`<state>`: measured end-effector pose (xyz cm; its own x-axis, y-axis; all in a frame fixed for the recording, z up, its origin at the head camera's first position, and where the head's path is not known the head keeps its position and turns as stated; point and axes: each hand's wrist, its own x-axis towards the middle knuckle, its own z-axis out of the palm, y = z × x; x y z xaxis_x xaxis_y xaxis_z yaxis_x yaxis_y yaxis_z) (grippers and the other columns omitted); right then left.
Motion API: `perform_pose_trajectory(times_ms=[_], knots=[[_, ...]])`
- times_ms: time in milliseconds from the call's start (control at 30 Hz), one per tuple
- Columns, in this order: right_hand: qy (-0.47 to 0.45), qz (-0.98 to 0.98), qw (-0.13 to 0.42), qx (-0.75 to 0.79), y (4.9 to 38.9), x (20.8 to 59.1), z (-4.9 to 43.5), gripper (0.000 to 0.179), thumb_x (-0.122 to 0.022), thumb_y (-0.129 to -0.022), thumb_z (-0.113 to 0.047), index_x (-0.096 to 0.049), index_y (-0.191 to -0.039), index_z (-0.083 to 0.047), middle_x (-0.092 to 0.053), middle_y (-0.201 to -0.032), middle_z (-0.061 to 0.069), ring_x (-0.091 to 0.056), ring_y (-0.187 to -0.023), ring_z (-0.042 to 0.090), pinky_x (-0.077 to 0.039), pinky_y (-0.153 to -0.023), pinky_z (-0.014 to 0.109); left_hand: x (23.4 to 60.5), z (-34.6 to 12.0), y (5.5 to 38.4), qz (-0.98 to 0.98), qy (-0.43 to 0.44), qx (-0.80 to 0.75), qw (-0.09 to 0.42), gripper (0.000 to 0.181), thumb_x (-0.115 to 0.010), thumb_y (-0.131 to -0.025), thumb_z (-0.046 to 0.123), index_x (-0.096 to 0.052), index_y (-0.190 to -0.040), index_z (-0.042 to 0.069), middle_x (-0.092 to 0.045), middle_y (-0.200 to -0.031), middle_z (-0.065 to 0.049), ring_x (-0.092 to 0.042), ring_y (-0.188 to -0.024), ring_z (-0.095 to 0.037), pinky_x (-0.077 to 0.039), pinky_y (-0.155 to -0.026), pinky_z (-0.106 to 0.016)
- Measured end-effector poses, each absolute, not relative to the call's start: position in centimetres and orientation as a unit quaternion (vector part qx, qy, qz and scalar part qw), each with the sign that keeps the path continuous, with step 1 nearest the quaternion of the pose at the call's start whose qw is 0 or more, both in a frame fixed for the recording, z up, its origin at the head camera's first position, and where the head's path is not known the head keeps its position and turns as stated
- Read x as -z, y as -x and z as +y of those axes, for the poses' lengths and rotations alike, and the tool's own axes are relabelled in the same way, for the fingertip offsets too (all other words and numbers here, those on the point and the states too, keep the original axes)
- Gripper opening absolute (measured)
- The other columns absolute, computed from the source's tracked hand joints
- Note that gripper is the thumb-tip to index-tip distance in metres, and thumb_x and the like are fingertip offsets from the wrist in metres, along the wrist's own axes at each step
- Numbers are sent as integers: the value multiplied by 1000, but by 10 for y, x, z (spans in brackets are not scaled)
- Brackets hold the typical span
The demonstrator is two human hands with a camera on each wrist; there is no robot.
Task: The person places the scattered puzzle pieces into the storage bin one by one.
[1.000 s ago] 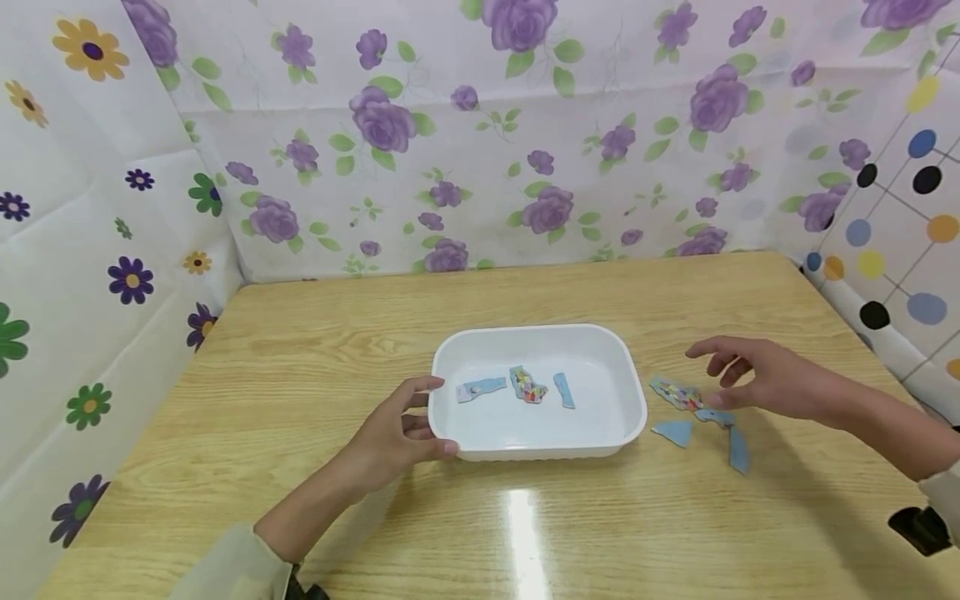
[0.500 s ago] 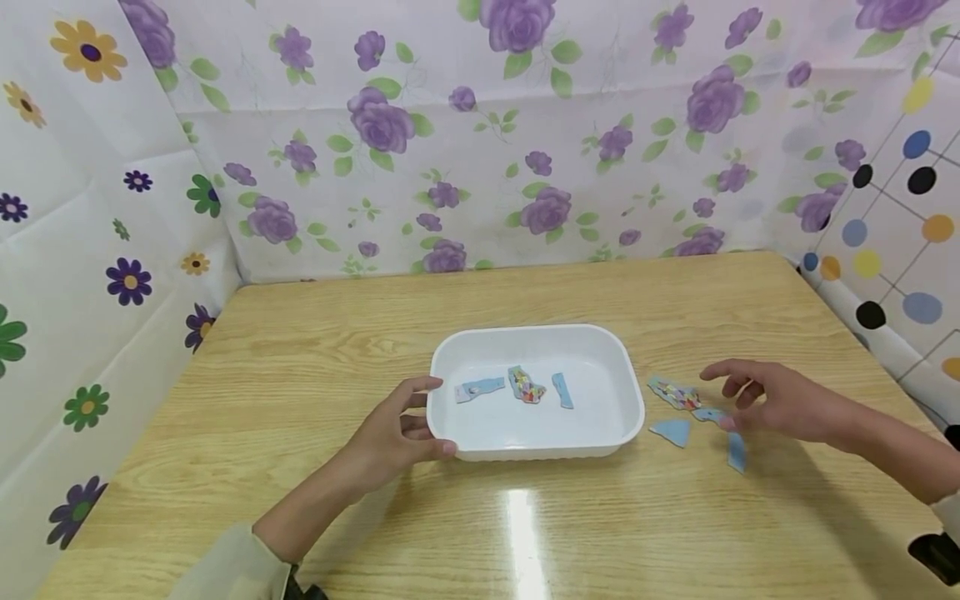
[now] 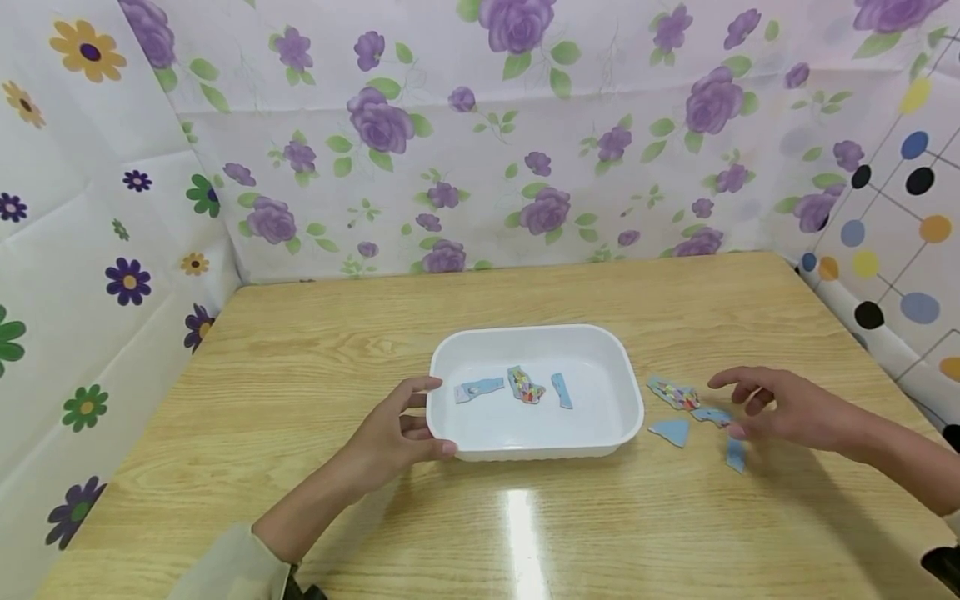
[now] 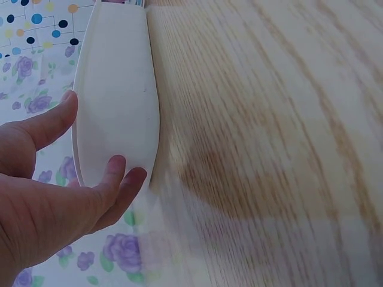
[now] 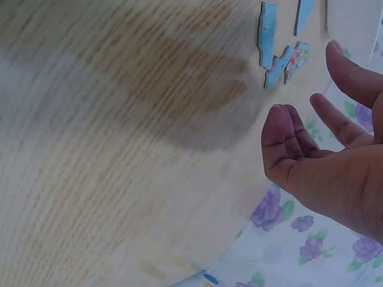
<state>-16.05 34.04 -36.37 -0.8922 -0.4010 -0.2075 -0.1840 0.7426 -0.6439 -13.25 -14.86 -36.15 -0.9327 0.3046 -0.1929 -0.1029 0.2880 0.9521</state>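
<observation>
My left hand [image 3: 393,433] holds the left end of a white plastic tray [image 3: 547,452], thumb and index finger at the rim; in the left wrist view other fingertips [image 4: 136,175] touch its outer wall. Flat on the tray's bottom lie a blue puzzle piece [image 3: 480,387], a multicoloured one [image 3: 527,387] and a narrow blue one [image 3: 562,390]. Right of the tray, my right hand [image 3: 791,410] hovers with loosely bent fingers and nothing in them. Near it are a colourful piece [image 3: 675,393], a small blue piece [image 3: 711,415], a triangular piece [image 3: 672,431] and a partly covered blue strip [image 3: 736,455].
Everything stands on a light wooden table [image 3: 315,367]. A flowered cloth [image 3: 480,192] hangs along the back edge, with a daisy-print cloth [image 3: 97,333] on the left and a dotted one [image 3: 900,242] on the right.
My right hand has drawn back to the right and slightly toward me, uncovering more of the loose pieces. The left hand and the tray stay in place.
</observation>
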Motion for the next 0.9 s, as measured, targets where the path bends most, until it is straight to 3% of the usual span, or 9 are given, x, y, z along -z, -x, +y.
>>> perform_pose_trajectory(times_ms=[167, 367, 633, 900], knots=[[166, 915, 163, 328, 156, 368, 344, 53, -72, -87, -22, -51, -132, -4, -52, -115, 16, -52, -95, 20, -49, -67, 26, 361, -148, 133, 786, -64, -591, 170, 87, -83, -74, 10, -34, -145, 13, -43, -136, -21, -59, -111, -32, -56, -86, -34], [150, 920, 160, 324, 152, 374, 344, 60, -77, -82, -23, -49, -131, -3, -51, -115, 17, -50, -97, 25, -47, -68, 25, 361, -148, 133, 788, -62, -588, 170, 86, -83, -74, 10, -34, -145, 12, -43, -137, -20, -59, -112, -33, -55, -86, -34], [186, 938, 61, 284, 138, 397, 344, 72, -88, -67, -25, -52, -126, -4, -50, -111, 18, -40, -90, 20, -40, -68, 24, 361, -148, 133, 788, -66, -588, 171, 85, -83, -74, 10, -34, -144, 14, -42, -138, -21, -58, -113, -34, -55, -87, -34], [190, 940, 12, 284, 130, 410, 352, 64, -91, -62, -21, -58, -116, -10, -46, -113, 20, -41, -94, 28, -38, -69, 27, 361, -149, 133, 785, -69, -590, 173, 85, -83, -75, 12, -34, -145, 13, -42, -138, -21, -58, -114, -34, -55, -87, -34]])
